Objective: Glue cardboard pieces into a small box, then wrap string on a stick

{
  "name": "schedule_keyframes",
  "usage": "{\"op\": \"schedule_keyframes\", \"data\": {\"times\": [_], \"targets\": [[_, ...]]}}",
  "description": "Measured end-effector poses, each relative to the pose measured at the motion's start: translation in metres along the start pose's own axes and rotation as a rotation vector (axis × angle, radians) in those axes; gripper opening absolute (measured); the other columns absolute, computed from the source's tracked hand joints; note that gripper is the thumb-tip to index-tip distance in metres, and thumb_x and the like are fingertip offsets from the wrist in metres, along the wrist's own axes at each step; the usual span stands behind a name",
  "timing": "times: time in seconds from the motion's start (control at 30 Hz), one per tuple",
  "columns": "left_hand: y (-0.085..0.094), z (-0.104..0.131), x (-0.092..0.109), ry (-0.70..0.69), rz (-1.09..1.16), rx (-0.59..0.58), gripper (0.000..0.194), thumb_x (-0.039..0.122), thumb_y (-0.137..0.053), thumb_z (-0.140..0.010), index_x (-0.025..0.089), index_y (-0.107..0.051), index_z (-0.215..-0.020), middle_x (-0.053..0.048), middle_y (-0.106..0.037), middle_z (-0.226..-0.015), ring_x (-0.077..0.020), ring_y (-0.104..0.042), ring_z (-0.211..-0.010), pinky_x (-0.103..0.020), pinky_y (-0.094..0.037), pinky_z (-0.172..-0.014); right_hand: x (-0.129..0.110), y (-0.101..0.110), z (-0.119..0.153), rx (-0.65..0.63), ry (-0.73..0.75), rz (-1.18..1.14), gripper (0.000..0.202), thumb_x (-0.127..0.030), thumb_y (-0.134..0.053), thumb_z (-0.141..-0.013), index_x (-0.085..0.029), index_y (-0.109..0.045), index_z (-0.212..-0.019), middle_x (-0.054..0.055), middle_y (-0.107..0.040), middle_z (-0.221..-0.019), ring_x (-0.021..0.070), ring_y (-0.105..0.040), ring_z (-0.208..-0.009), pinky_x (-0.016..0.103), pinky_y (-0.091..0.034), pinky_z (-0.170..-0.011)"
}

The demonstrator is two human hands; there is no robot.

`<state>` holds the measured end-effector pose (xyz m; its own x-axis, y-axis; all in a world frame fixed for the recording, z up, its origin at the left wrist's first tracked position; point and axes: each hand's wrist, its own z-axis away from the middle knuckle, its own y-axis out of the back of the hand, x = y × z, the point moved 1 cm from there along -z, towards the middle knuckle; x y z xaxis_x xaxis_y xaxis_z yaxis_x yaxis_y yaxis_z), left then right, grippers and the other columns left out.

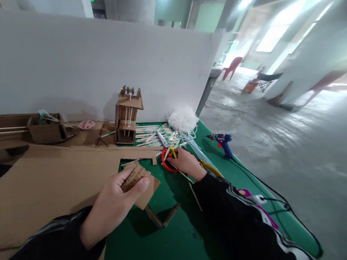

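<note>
My left hand (115, 201) is wrapped round a small stack of cardboard pieces (147, 192), its corrugated edges facing up between thumb and fingers. Below it, a bent cardboard strip (163, 219) stands on the green table (138, 257). My right hand (189, 163) reaches down with curled fingers at the red-handled scissors (165, 156), whose blades point away from me. Something yellow (172, 151) shows by its fingertips; what they grip, if anything, is hidden. Pliers with yellow handles (211, 167) lie close to the right wrist.
A large cardboard sheet (57, 181) covers the left side. Behind are a cardboard tower (127, 120), wooden sticks (149, 135) and white string (183, 120). A blue glue gun (223, 141) rests near the right edge, its cord running to a power strip (260, 201).
</note>
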<state>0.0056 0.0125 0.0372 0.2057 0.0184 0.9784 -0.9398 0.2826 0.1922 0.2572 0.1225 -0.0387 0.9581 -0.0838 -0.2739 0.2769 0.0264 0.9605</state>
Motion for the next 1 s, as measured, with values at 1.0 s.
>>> {"op": "schedule_keyframes", "data": {"times": [1.0], "targets": [[-0.001, -0.002, -0.004, -0.059, -0.154, -0.015, 0.03, 0.05, -0.058, -0.088, 0.022, -0.057, -0.098, 0.001, -0.059, -0.085, -0.0174, -0.057, -0.079, -0.026, -0.044, -0.07, -0.015, 0.013, 0.03, 0.403, 0.069, 0.361, 0.053, -0.036, -0.044, -0.095, -0.024, -0.035, -0.147, 0.012, -0.057, -0.101, 0.0275, -0.053, -0.095, 0.04, -0.026, -0.085]]}}
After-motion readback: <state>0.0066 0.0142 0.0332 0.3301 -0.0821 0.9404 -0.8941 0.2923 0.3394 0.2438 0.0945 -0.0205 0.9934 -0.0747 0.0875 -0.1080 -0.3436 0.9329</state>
